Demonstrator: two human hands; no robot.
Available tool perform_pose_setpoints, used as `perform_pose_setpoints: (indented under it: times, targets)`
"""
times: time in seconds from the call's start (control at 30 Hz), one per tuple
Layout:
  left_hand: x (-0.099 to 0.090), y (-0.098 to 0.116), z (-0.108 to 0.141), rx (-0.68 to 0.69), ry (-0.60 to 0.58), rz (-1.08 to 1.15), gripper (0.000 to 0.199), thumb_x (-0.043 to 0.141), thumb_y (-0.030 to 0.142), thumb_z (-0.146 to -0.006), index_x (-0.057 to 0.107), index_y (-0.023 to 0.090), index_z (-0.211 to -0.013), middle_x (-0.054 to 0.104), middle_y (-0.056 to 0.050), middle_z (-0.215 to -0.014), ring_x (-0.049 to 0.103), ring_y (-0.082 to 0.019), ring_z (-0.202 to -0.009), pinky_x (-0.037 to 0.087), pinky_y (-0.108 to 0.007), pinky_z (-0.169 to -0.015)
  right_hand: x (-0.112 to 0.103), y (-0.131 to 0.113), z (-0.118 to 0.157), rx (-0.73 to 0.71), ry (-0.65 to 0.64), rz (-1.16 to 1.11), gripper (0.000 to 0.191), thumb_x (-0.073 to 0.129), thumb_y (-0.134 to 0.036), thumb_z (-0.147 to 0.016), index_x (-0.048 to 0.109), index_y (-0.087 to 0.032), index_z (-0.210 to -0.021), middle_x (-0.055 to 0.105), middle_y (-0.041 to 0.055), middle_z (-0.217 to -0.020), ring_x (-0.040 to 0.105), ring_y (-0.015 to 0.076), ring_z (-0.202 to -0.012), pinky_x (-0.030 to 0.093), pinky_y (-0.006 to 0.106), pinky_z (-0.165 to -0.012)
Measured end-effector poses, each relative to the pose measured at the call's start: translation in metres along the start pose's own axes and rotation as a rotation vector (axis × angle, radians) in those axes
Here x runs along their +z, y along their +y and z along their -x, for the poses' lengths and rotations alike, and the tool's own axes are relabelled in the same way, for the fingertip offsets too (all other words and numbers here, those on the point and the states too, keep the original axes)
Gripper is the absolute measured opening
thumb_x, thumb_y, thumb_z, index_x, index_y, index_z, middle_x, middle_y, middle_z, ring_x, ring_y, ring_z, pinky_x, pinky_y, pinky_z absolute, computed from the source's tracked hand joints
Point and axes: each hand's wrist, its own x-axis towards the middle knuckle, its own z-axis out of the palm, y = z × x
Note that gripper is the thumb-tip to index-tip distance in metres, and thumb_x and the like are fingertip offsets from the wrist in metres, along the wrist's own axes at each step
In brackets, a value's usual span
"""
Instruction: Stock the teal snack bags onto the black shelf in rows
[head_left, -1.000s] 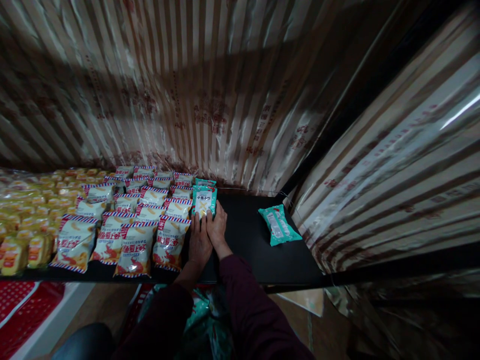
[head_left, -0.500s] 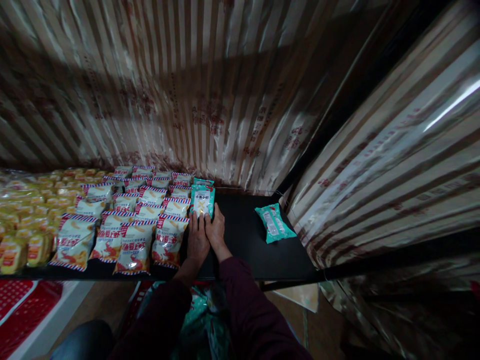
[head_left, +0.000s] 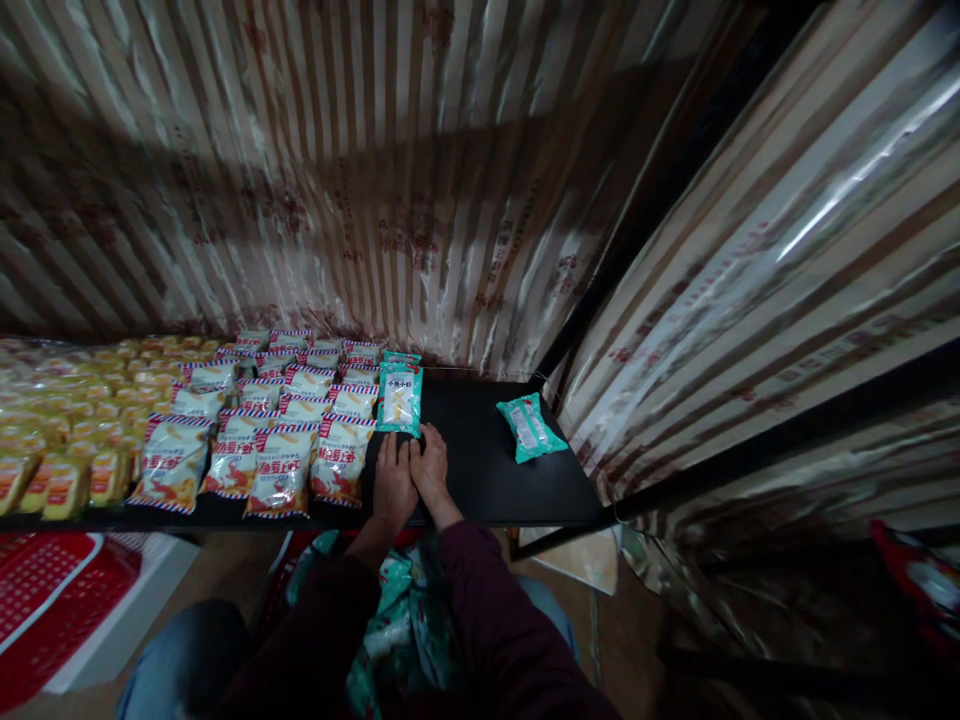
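Note:
A teal snack bag point(head_left: 400, 395) leans upright against another teal bag on the black shelf point(head_left: 480, 470), beside the rows of white-and-red bags point(head_left: 337, 460). My left hand point(head_left: 394, 482) is just below its lower edge, fingers pointing forward and apparently free of any object. Close against it on the right is my right hand point(head_left: 430, 468), its fingertips near the bag's lower right corner, also holding nothing visible. A second teal bag point(head_left: 531, 427) lies alone toward the shelf's right end.
Yellow packages point(head_left: 71, 480) fill the shelf's left side. Below are a red basket point(head_left: 52, 600) and a heap of teal bags point(head_left: 397, 620) between my legs. A dark metal post point(head_left: 577, 325) rises at the right, in front of striped sheeting point(head_left: 420, 180).
Both hands have drawn back from the front teal bag, which now stands without my fingers over its lower part. The camera view has shifted slightly.

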Motion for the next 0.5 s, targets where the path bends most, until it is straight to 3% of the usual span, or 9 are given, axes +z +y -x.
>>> perform_pose_setpoints:
  times: [0.3, 0.5]
  targets:
    - [-0.037, 0.013, 0.052, 0.079, -0.163, 0.021, 0.043, 0.043, 0.015, -0.084, 0.055, 0.006, -0.125, 0.059, -0.02, -0.127, 0.044, -0.03, -0.131, 0.04, -0.049, -0.109, -0.024, -0.01, 0.061, 0.011, -0.088, -0.03, 0.031, 0.045, -0.01, -0.082, 0.072, -0.017, -0.095, 0.062, 0.0096, -0.125, 0.056, 0.0199, -0.115, 0.042, 0.035, -0.102]
    - [-0.064, 0.008, 0.097, 0.15, -0.231, 0.095, 0.044, 0.042, 0.021, -0.088, 0.052, 0.006, -0.128, 0.056, -0.018, -0.132, 0.035, -0.027, -0.138, 0.035, -0.048, -0.114, -0.035, -0.009, 0.123, -0.124, -0.106, -0.151, 0.039, 0.041, -0.006, -0.078, 0.071, -0.02, -0.098, 0.067, 0.0079, -0.111, 0.057, 0.0196, -0.108, 0.044, 0.036, -0.099]
